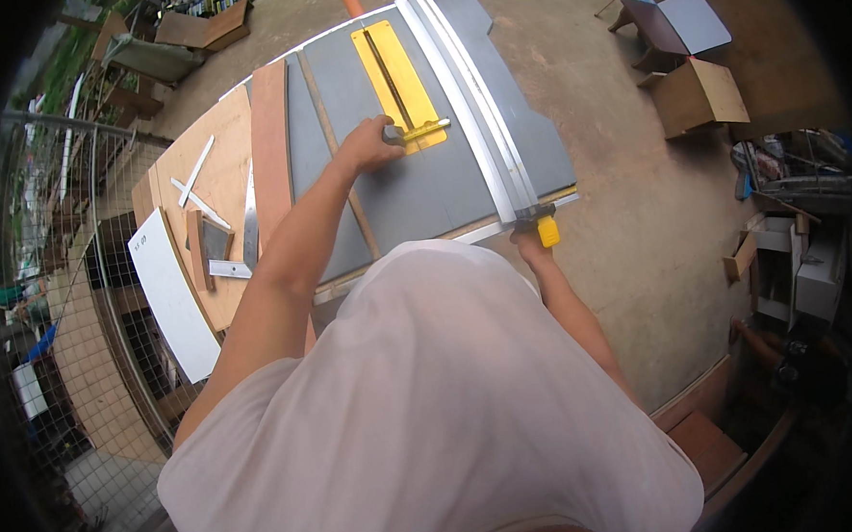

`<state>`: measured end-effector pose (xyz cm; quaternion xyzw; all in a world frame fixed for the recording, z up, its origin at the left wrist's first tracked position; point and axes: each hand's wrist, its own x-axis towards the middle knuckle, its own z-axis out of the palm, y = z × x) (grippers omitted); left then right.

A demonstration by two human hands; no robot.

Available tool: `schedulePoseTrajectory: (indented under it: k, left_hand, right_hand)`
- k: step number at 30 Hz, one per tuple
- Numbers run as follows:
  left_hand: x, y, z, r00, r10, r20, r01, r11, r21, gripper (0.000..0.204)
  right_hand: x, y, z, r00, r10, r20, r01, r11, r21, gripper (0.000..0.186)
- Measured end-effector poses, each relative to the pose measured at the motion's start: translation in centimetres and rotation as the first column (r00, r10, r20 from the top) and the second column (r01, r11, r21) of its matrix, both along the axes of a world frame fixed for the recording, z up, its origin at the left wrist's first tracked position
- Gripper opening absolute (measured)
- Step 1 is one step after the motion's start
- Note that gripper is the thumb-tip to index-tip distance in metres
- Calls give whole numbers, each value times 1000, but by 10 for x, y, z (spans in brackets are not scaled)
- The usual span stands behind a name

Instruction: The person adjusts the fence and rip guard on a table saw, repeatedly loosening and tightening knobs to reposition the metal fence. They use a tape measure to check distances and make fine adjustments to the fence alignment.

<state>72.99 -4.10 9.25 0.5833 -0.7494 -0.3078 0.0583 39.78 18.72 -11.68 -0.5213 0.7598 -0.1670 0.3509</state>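
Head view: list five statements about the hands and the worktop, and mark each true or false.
1. The left hand holds a tape measure. True.
2. The tape's blade is fully retracted. False: its yellow blade reaches across the yellow plate.
3. The right hand is at the near end of the fence. True.
4. The fence lies left of the yellow plate. False: it lies right.
5. Two white strips lie on the plywood panel. True.
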Motion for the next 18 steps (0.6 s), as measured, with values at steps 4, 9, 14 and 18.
schedulePoseTrajectory:
  k: [4, 9, 14, 18]
  left_hand:
    - [-6, 6, -2, 996, 62, 59, -62, 998, -2, 41]
    - [-1, -1, -4, 997, 81, 16, -80, 996, -33, 39]
    - [-9, -19, -12, 997, 65, 30, -63, 996, -69, 39]
    - [-13, -19, -18, 992, 118, 47, -115, 992, -48, 37]
  right_hand:
    - [-3, -5, 19, 968, -57, 245, 11, 983, 184, 28]
    - [-6, -17, 85, 737, -470, 485, 39, 747, 664, 26]
    - [-28, -17, 53, 586, -534, 610, -100, 699, 708, 31]
    - [-16, -6, 44, 762, -452, 463, 89, 782, 617, 15]
